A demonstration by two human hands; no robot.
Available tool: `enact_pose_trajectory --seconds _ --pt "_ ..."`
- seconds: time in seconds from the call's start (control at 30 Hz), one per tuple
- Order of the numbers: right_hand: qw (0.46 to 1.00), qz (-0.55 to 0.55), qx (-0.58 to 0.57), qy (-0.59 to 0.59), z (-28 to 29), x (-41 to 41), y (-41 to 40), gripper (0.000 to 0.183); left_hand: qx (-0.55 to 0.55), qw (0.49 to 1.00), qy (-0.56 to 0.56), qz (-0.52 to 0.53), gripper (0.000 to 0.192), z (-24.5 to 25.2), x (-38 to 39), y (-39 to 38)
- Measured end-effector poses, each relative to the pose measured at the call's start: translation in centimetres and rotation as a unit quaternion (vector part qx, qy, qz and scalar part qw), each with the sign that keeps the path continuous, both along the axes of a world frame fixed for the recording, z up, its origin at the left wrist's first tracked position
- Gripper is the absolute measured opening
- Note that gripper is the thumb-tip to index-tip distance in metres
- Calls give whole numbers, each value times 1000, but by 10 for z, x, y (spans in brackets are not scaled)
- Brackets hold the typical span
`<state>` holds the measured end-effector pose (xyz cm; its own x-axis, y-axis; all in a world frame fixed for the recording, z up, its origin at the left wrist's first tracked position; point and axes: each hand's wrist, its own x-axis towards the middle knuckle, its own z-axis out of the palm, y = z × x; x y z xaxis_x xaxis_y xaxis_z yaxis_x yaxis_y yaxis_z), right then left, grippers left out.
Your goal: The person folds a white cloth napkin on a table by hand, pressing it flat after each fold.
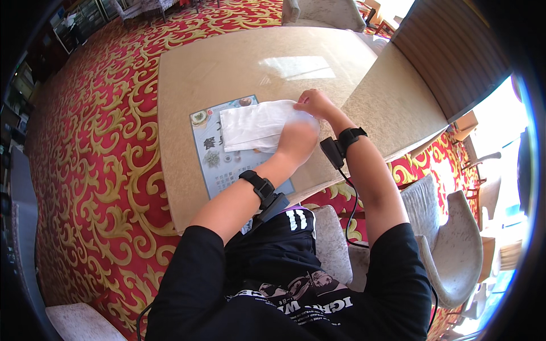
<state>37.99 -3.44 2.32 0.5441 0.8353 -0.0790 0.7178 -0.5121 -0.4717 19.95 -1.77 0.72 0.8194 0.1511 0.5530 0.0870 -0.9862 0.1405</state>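
A folded white cloth (251,123) lies on a printed paper placemat (213,166) on the beige tabletop (204,68). My left hand (298,138) is at the cloth's right end, blurred, with its fingers curled and their tips hidden. Just beyond it, my right hand (313,103) has its thumb and fingertips at the cloth's far right corner. Whether either hand pinches the fabric is hard to see. The cloth's left end lies flat with straight edges, while its right end is rounded and partly covered by my hands.
Upholstered chairs stand beyond the table (324,15) and at the right (456,251). A ribbed brown panel (452,55) rises at the table's right side. A black cable (352,213) hangs from my right wrist strap. Patterned carpet (98,149) covers the floor.
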Motion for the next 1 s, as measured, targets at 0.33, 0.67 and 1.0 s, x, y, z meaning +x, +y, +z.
enact_pose_trajectory --seconds 0.33,0.67,1.0 --pt "985 -2 77 153 48 -11 28 21 -402 908 -103 50 17 30 -28 41" --pt "966 46 87 240 67 -92 101 22 -677 725 -77 101 15 38 -111 88" --pt "990 61 89 93 28 -146 118 46 -742 651 40 158 20 29 -151 102"
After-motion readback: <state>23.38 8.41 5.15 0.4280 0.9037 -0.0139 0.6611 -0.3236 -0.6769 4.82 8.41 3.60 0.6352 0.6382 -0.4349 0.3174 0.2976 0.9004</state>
